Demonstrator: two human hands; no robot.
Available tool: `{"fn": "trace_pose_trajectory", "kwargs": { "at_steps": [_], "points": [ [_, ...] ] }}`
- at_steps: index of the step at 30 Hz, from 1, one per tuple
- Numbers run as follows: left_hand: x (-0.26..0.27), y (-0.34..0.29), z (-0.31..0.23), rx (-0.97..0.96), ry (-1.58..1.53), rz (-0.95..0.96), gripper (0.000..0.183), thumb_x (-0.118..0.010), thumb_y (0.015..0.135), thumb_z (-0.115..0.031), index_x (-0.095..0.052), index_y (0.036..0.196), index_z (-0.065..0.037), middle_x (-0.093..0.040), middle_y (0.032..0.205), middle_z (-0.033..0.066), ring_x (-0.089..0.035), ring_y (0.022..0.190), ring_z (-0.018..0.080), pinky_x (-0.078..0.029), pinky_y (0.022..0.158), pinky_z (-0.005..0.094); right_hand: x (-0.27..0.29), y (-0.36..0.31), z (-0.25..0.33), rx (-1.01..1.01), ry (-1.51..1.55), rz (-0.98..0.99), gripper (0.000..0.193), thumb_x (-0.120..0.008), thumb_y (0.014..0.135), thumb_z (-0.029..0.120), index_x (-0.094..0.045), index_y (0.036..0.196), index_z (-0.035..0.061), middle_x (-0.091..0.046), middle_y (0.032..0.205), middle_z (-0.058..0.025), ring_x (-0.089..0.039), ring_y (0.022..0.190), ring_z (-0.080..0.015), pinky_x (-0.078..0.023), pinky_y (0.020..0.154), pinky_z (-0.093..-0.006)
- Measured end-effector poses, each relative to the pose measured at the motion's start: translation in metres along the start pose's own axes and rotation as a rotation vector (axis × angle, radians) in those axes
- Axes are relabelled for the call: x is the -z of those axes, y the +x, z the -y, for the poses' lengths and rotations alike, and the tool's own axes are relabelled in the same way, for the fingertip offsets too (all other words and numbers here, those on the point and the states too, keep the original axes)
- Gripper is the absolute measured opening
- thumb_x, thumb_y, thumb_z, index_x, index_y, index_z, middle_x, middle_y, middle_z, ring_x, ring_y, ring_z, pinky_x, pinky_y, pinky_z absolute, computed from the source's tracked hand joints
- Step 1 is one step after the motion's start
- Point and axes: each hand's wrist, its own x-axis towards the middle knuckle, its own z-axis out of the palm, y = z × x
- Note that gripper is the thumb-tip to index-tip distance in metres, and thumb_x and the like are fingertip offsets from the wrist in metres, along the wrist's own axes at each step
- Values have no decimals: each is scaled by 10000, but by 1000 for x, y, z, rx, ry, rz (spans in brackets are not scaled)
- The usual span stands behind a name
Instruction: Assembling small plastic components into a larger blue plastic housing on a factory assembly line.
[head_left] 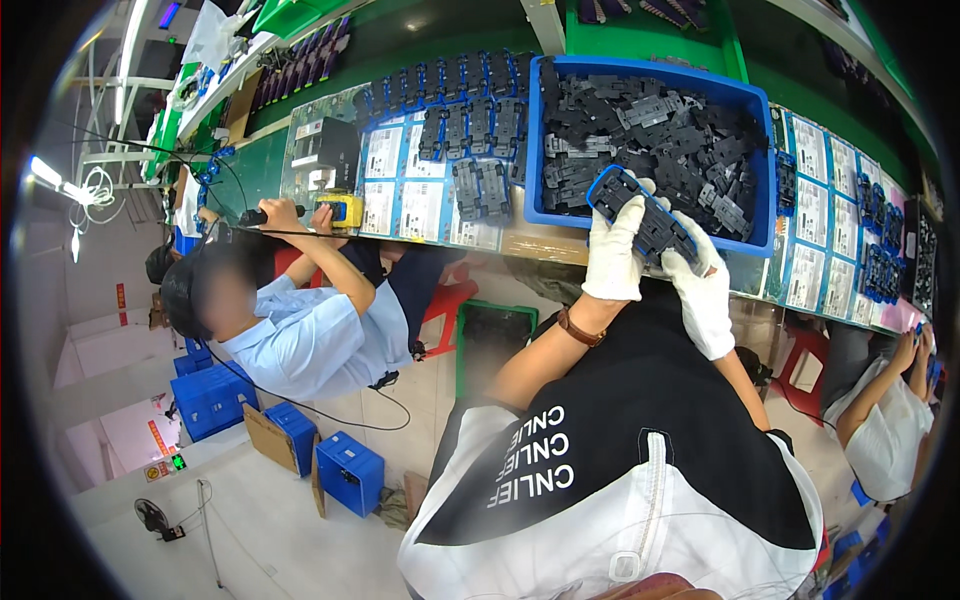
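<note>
In white gloves, both my hands hold a toy car (652, 226), with its black underside turned up and a blue edge showing at one end. My left hand (614, 252) grips its left side, and a wrist strap shows below the glove. My right hand (702, 290) has its fingers closed on the right end. Just beyond them, a blue bin (536, 185) is heaped with loose black car chassis (700, 165). Left of the bin, several toy cars (482, 190) lie in rows, their black undersides facing up.
Printed sheets (405, 205) cover the bench on the left, with more sheets (810, 265) on the right beside other blue and black cars (880, 270). A co-worker (310, 330) sits at left, handling a yellow tool (347, 211). Another person (885, 430) works at far right.
</note>
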Motion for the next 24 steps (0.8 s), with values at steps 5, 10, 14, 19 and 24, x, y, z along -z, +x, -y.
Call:
{"fn": "trace_pose_trajectory", "kwargs": {
  "at_steps": [5, 10, 14, 19, 24],
  "points": [
    [3, 0, -8, -58, 79, -67, 305, -539, 898, -82, -452, 1191, -84, -572, 1089, 94, -606, 915, 214, -527, 800, 368, -13, 6, -8, 103, -20, 20, 588, -652, 838, 148, -379, 1329, -27, -556, 1159, -85, -562, 953, -131, -464, 822, -240],
    [41, 12, 9, -132, 316, -83, 543, -603, 890, -147, -325, 1343, -37, -478, 1250, 85, -475, 1110, 160, -392, 961, 302, -25, 22, -11, 128, -136, 21, 475, -589, 852, 54, -440, 1301, 1, -568, 1137, -65, -551, 937, -92, -465, 798, -231],
    [100, 32, -37, -130, 632, -301, 688, -538, 926, -294, -152, 1438, -47, -377, 1363, 120, -388, 1221, 199, -317, 1029, 321, -27, 31, -3, 329, -446, 127, 531, -600, 869, 239, -424, 1327, 34, -555, 1155, -131, -559, 1040, -194, -440, 879, -288],
    [187, 57, -139, -342, 653, -495, 658, -464, 944, -319, -129, 1461, -90, -275, 1453, 140, -327, 1298, 263, -270, 1065, 379, 6, 34, 8, 341, -588, -22, 354, -579, 809, 8, -568, 1163, 11, -538, 1165, -107, -591, 947, -190, -482, 814, -273],
    [402, 100, -166, -238, 1893, -508, 599, -477, 899, -199, -237, 1426, -46, -264, 1455, 185, -335, 1297, 317, -283, 1070, 336, 28, 27, 27, 435, -885, -217, 235, -613, 788, 71, -630, 1020, 31, -623, 982, -140, -611, 903, -258, -478, 809, -326]
  ]
}}
